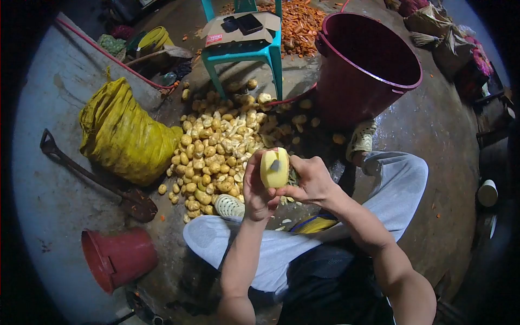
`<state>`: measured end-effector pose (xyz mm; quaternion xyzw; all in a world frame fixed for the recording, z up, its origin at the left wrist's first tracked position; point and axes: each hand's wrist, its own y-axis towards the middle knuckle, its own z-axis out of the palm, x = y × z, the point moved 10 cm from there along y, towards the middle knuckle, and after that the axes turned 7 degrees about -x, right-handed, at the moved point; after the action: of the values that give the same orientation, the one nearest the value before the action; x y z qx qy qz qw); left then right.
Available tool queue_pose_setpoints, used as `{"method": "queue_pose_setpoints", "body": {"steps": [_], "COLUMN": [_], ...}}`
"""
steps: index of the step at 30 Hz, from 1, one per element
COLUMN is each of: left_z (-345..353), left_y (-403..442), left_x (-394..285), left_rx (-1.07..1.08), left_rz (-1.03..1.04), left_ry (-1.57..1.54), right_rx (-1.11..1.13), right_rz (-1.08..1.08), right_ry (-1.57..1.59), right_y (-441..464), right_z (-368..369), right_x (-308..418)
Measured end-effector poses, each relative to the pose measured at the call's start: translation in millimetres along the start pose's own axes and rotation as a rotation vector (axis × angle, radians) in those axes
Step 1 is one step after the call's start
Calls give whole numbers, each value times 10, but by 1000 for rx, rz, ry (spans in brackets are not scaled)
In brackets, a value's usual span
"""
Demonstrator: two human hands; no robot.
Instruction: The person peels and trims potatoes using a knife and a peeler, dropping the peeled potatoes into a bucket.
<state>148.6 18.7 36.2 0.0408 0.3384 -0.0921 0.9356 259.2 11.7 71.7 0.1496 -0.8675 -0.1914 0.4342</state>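
Note:
In the middle of the view, my left hand (257,187) is wrapped round a peeled, pale yellow potato (274,177), held upright in front of me. My right hand (311,180) is closed at the potato's right side, its thumb near the lower edge. A grey piece like the blade of a small knife (275,165) shows against the potato's face; its handle is hidden in my right fingers. Beyond both hands a large heap of potatoes (208,149) covers the floor, with pale peeled pieces and peelings among them.
A yellow sack (122,132) leans left of the heap, near a shovel (92,176) and a red bucket (120,257). Behind stand a teal chair (273,59) carrying a cardboard box (230,38), and a tall maroon bin (346,81). Carrots (298,27) lie piled farther back.

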Motion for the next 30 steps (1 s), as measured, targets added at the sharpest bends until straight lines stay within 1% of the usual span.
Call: {"method": "queue_pose_setpoints", "body": {"steps": [4, 7, 9, 10, 12, 13, 16, 18, 20, 26, 30], "left_z": [-34, -9, -16, -20, -57, -21, -6, 32, 31, 83, 79], "left_y": [14, 44, 69, 72, 73, 69, 42, 13, 13, -3, -26], "left_x": [5, -59, -94, -106, -136, -136, -130, -86, -130, -121, -87], "left_rx": [-47, -40, -19, -1, 0, 33, 78, 144, 131, 178, 167], "left_rz": [37, 75, 81, 84, 89, 62, 10, -66, -61, -98, -114], "left_ry": [-70, -17, 14, 47, 48, 41, 69, 118, 138, 176, 189], "right_rx": [-13, -1, -19, -18, 125, 140, 200, 214, 227, 254, 195], "right_rz": [-37, -63, -17, -18, 224, 243, 205, 207, 206, 243, 197], "right_ry": [-123, -68, 126, 126, 217, 204, 182, 187, 191, 171, 226], "right_y": [16, -2, 29, 56, 113, 143, 128, 134, 140, 116, 115], "right_z": [-43, 5, 40, -13, -23, -40, -8, -43, -40, -10, -35], "right_x": [127, 149, 69, 93, -30, -27, -24, 11, 33, 27, 66]}}
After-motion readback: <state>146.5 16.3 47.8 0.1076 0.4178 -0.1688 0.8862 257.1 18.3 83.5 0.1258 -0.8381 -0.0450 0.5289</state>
